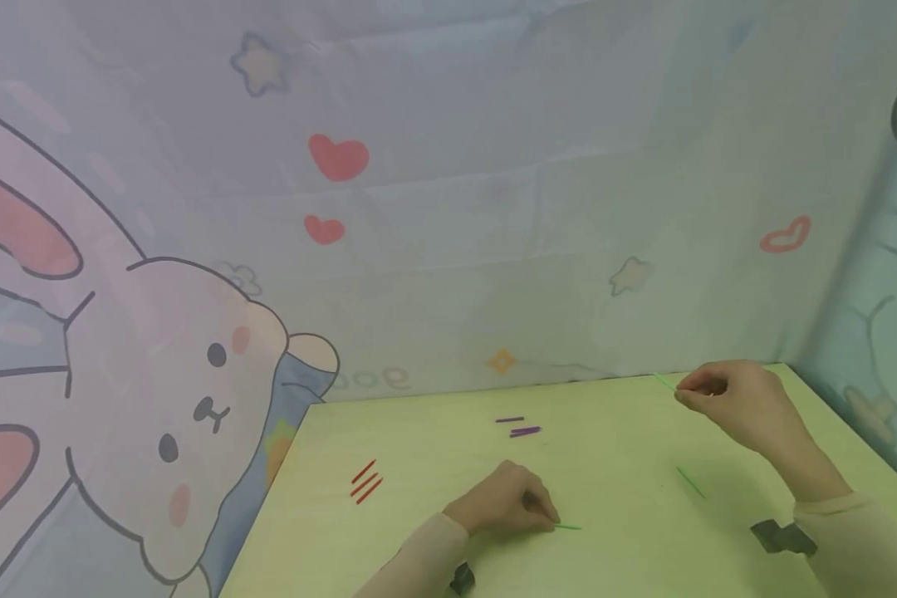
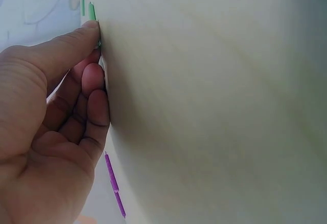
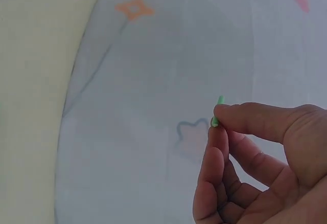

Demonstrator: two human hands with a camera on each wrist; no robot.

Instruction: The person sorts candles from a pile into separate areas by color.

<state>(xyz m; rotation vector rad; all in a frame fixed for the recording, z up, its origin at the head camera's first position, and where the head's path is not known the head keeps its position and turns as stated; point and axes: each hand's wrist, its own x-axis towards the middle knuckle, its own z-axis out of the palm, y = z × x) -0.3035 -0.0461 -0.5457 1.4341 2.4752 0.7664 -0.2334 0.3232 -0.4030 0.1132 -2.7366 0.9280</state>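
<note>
My left hand [image 1: 504,502] is low at the table's front middle, with thumb and fingertips pinching one end of a thin green stick [image 1: 570,526]; its tip [image 2: 92,12] pokes out past the thumb in the left wrist view. Raised above the back right of the table, my right hand [image 1: 740,407] pinches a second green stick [image 3: 220,101] between thumb and index finger. That stick points up and left in the head view. A third green stick [image 1: 691,482] lies on the tabletop between the two hands, nearer the right one.
Several purple sticks [image 1: 525,431] lie toward the back middle of the pale yellow-green table [image 1: 419,432]. Three red sticks [image 1: 366,482] lie slanted side by side at the left. A printed cloth [image 1: 448,274] with a rabbit, hearts and stars hangs behind the table.
</note>
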